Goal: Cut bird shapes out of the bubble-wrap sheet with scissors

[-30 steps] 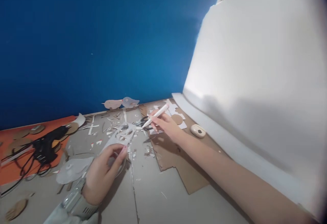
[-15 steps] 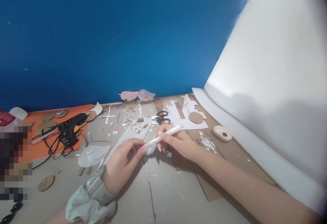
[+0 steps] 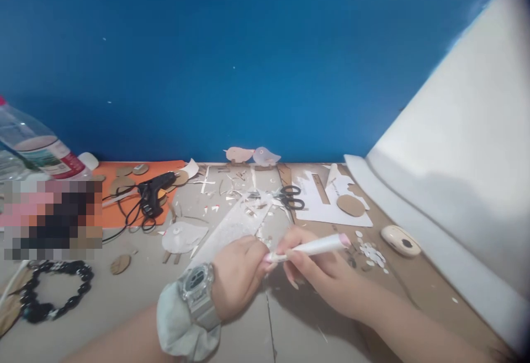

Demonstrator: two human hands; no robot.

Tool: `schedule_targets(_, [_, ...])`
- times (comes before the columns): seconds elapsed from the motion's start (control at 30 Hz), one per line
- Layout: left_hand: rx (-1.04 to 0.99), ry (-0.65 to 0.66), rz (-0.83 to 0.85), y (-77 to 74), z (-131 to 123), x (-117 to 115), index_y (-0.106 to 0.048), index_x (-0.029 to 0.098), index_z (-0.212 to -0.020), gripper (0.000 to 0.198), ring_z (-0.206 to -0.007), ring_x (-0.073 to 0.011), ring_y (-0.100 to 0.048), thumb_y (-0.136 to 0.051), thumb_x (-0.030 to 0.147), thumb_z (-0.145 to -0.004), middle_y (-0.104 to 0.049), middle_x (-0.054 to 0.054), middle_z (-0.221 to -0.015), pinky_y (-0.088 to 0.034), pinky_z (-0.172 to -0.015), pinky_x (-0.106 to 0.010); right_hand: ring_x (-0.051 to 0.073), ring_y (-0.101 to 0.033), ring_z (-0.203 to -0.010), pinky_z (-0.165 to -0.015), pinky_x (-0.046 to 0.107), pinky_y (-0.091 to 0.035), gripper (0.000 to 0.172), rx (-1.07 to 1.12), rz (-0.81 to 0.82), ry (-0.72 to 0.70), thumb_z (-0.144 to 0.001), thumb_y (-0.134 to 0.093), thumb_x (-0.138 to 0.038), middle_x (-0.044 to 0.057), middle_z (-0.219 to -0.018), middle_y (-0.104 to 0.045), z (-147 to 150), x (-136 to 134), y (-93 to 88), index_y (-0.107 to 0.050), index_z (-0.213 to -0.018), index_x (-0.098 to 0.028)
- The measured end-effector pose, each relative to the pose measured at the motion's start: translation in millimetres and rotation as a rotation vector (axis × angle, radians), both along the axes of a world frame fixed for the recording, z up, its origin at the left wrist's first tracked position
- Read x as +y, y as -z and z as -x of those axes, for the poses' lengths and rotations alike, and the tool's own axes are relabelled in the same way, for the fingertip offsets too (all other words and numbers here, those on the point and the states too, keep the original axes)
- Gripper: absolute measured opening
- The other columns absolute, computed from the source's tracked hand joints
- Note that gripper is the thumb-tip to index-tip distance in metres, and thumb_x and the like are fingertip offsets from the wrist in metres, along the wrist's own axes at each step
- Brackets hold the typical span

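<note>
A white marker pen (image 3: 318, 245) with a pink end is held level between both hands, above the table. My right hand (image 3: 323, 269) is closed around its barrel. The fingers of my left hand (image 3: 240, 275) pinch the narrow left end; whether a cap is there I cannot make out. A clear watch (image 3: 199, 291) and a pale scrunchie (image 3: 182, 324) are on my left wrist. Left of that hand lies a pale bird cutout (image 3: 184, 237) on cardboard legs. Black-handled scissors (image 3: 292, 197) lie just beyond my hands among paper scraps.
On the left are a black glue gun (image 3: 155, 192) on an orange sheet (image 3: 182, 167), a bottle (image 3: 41, 142) and a beaded bracelet (image 3: 85, 283). Two bird cutouts (image 3: 267, 156) stand by the blue wall. White dots (image 3: 372, 255) and a cream oval case (image 3: 399, 240) lie right.
The view has turned left, bringing the bottle and bracelet into sight. My left hand has rolled over, its back now facing up, still pinching the pen's end.
</note>
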State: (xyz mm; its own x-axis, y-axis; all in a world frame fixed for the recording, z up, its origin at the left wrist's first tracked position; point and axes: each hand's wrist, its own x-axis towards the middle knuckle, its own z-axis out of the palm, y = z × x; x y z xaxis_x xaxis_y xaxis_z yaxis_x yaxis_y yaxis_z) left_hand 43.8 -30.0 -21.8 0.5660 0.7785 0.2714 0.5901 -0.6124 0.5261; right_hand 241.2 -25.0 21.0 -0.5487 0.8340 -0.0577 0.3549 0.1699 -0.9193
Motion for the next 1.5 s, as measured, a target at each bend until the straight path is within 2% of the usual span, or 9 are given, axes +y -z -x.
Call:
schedule_targets(0.2, [-0.012,0.012,-0.092,6.5,3,-3,-0.052,0.016,-0.075,0.03,-0.065,-0.0171,-0.049,-0.03,0.031,-0.091,-0.052,-0.004,-0.068,-0.039,-0.061,-0.03,0.013,-0.051,-0.062,-0.059,0.027,-0.044,0.022,0.042,-0.104,0.056,-0.091,-0.034,-0.04,0.001,-0.075,-0.055,6,-17,21.1,-0.051,-0.095,-0.026])
schedule_targets(0.47, [-0.072,0.109,-0.116,-4.7,7,-3,-0.05,0.016,-0.078,0.034,-0.065,-0.0182,-0.051,-0.023,0.033,-0.091,-0.055,-0.007,-0.07,-0.043,-0.062,-0.03,0.015,-0.052,-0.064,-0.061,0.031,-0.046,0.02,-0.066,-0.19,0.073,-0.089,-0.033,-0.042,0.004,-0.082,-0.054,2,-24,26.7,-0.048,-0.094,-0.029])
schedule_targets(0.7, [-0.103,0.12,-0.011,8.8,3,-4,-0.053,0.016,-0.084,0.033,-0.078,-0.0196,-0.056,-0.027,0.035,-0.092,-0.058,-0.008,-0.079,-0.045,-0.073,-0.031,0.018,-0.056,-0.077,-0.074,0.034,-0.046,0.019,-0.11,-0.199,0.007,-0.09,-0.031,-0.037,0.004,-0.089,-0.058,1,-21,24.0,-0.048,-0.097,-0.032])
schedule_targets(0.87, [-0.062,0.099,0.02,0.1,4,-1,-0.053,0.016,-0.083,0.037,-0.075,-0.0188,-0.055,-0.023,0.036,-0.092,-0.058,-0.008,-0.077,-0.045,-0.07,-0.03,0.017,-0.052,-0.063,-0.062,0.031,-0.046,0.025,-0.133,-0.163,0.108,-0.089,-0.031,-0.044,0.004,-0.077,-0.057,9,-18,22.3,-0.051,-0.09,-0.029])
schedule_targets(1.03, [-0.018,0.062,0.047,-9.3,3,1,-0.055,0.016,-0.085,0.039,-0.074,-0.0196,-0.054,-0.025,0.04,-0.092,-0.059,-0.008,-0.076,-0.043,-0.068,-0.032,0.014,-0.045,-0.049,-0.047,0.026,-0.039,0.039,-0.094,0.001,0.223,-0.087,-0.029,-0.054,0.0,-0.059,-0.052,15,4,10.2,-0.051,-0.079,-0.024])
schedule_targets(1.2, [-0.427,0.101,-0.026,-4.0,3,-3,-0.053,0.016,-0.102,0.04,-0.087,-0.0222,-0.054,-0.031,0.046,-0.088,-0.061,-0.01,-0.089,-0.041,-0.082,-0.039,0.017,-0.047,-0.042,-0.049,0.03,-0.037,0.04,-0.34,-0.056,0.476,-0.083,-0.036,-0.058,-0.004,-0.038,-0.044,-11,42,-8.1,-0.041,-0.062,-0.024])
schedule_targets(1.3, [-0.792,0.04,0.216,-3.4,5,5,-0.046,0.018,-0.114,0.041,-0.111,-0.0234,-0.049,-0.029,0.045,-0.09,-0.055,-0.014,-0.118,-0.038,-0.094,-0.042,0.016,-0.045,-0.037,-0.048,0.03,-0.033,0.043,-0.796,-0.144,0.472,-0.083,-0.032,-0.059,-0.003,-0.035,-0.045,-35,62,-5.6,-0.033,-0.059,-0.024])
schedule_targets(1.4, [-1.113,-0.113,0.529,-7.0,8,19,-0.043,0.019,-0.11,0.046,-0.113,-0.025,-0.05,-0.028,0.055,-0.087,-0.053,-0.015,-0.122,-0.043,-0.091,-0.042,0.019,-0.05,-0.043,-0.05,0.031,-0.033,0.037,-0.967,-0.255,0.431,-0.087,-0.03,-0.053,0.0,-0.04,-0.05,-48,70,3.6,-0.041,-0.069,-0.022])
schedule_targets(1.5, [-1.247,-0.135,0.709,-12.1,10,30,-0.037,0.018,-0.117,0.059,-0.115,-0.0259,-0.05,-0.014,0.062,-0.085,-0.044,-0.018,-0.133,-0.041,-0.093,-0.044,0.022,-0.057,-0.061,-0.054,0.032,-0.037,0.028,-1.012,-0.439,0.48,-0.086,-0.039,-0.044,0.007,-0.063,-0.06,-48,64,10.5,-0.052,-0.086,-0.019])
